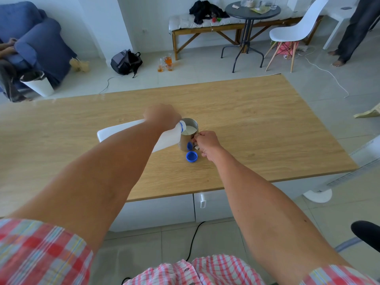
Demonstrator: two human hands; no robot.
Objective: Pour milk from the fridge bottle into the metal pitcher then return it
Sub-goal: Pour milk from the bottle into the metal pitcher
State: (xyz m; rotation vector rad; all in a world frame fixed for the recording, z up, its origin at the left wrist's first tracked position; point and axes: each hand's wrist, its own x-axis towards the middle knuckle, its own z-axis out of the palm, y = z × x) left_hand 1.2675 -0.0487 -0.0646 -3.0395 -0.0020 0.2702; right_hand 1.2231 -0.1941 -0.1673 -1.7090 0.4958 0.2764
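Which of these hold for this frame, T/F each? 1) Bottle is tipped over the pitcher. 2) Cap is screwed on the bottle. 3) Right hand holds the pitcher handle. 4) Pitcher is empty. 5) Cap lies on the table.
1) The left hand tips the milk bottle with its mouth over the metal pitcher. True.
2) False: the blue cap is off the bottle.
3) The right hand has its grip on the pitcher's handle. True.
4) False: white milk shows inside the pitcher.
5) The cap lies on the wooden table, just in front of the pitcher. True.
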